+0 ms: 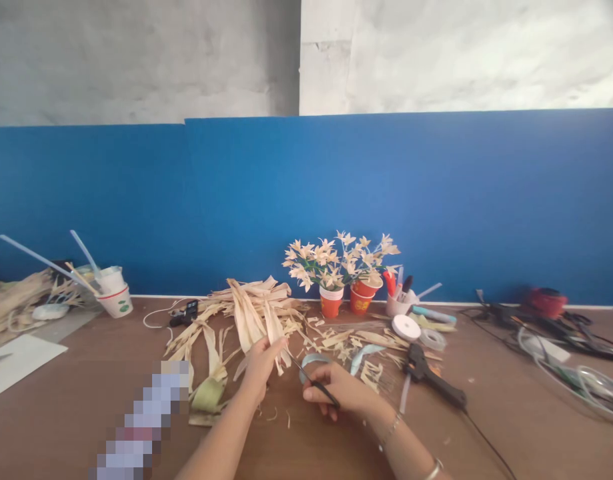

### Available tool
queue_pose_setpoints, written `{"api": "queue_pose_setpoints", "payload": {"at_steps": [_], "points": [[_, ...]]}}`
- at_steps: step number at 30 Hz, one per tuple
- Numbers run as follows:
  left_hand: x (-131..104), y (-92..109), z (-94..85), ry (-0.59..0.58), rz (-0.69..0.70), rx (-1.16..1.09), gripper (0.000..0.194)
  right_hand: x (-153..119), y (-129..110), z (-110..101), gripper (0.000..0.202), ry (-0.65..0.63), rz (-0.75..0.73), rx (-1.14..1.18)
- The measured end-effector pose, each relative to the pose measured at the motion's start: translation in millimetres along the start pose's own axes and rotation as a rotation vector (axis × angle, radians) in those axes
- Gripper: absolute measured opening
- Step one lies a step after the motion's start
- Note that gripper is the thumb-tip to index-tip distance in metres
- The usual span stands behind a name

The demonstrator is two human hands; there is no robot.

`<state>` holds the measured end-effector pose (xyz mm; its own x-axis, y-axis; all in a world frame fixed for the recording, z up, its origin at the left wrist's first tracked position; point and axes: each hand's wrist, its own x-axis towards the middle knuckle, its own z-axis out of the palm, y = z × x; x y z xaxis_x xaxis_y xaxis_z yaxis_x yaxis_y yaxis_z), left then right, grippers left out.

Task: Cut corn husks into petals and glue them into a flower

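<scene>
My left hand (261,365) is closed on a pale dried corn husk (275,325), pinching it between the fingers; part of the husk hangs below them. Close by on the right, my right hand (342,390) grips black-handled scissors (327,393), whose blades point up and left toward the husk. Whether the blades touch it, I cannot tell. Behind my left hand lies a heap of dried husks (219,303). Small cut husk pieces (343,343) are scattered beyond my right hand, and a light blue strip (363,357) lies among them.
Husk flowers (331,257) stand in red paper cups (331,305) by the blue partition (246,193). A black glue gun (433,377), its cord and a white tape roll (406,327) lie right. Farther right are cables (586,387). At left are a white cup (117,303) and white sheet (23,360).
</scene>
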<state>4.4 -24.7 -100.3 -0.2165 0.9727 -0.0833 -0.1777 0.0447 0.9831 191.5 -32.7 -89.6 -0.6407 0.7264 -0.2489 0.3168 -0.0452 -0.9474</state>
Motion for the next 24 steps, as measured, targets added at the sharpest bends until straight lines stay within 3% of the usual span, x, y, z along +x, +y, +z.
{"api": "queue_pose_setpoints", "payload": {"at_steps": [16,24], "points": [[5.9,-6.9,0.2,0.013,-0.003,-0.029,0.030,-1.2,1.6,-2.3,0.032,0.004,0.049,-0.074],[1.3,-1.1,0.7,0.028,-0.042,-0.043,0.029,1.3,7.7,-2.0,0.034,0.005,0.029,-0.055]]}}
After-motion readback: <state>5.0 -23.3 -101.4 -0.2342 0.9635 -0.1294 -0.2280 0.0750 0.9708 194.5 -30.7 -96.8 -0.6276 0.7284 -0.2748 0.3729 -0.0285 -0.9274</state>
